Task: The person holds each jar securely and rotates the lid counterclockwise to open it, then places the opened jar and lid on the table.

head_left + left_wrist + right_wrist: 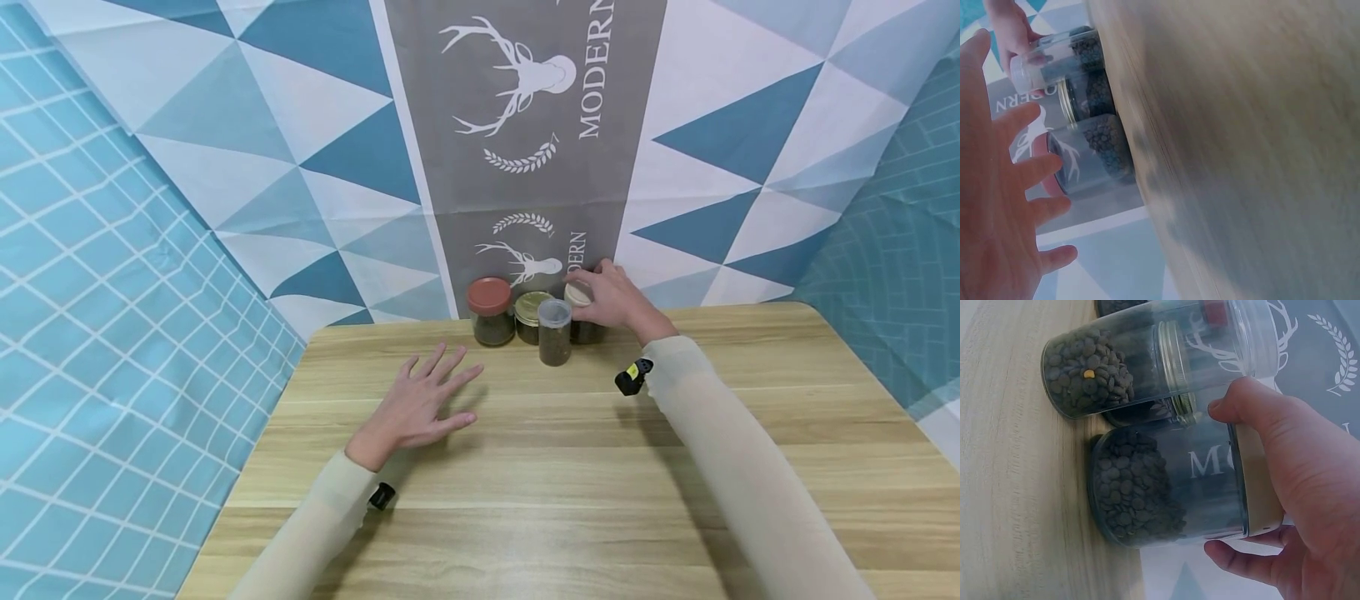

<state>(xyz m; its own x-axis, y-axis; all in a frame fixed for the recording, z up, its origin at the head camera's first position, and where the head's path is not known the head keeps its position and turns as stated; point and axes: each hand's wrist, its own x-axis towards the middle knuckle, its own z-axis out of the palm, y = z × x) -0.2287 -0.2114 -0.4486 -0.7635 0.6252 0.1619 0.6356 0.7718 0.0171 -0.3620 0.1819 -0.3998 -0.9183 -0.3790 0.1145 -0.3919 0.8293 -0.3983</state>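
Note:
Several clear jars of small dark pellets stand together by the wall. My right hand (613, 300) grips the rightmost jar (1138, 487) near its beige lid (1259, 478), thumb on one side and fingers on the other. Just in front of it stands a tall slim jar (555, 337) with a clear lid, with one yellow piece among its pellets. Behind that is a short jar (528, 317) with a gold lid. At the left end is a jar with a red lid (490, 297). My left hand (423, 404) hovers over the table with its fingers spread, holding nothing.
The wooden table (480, 500) meets a patterned cloth wall (330, 167) right behind the jars. Blue tiled-pattern cloth (112, 333) hangs along the left side, and a teal cloth (892, 267) hangs on the right.

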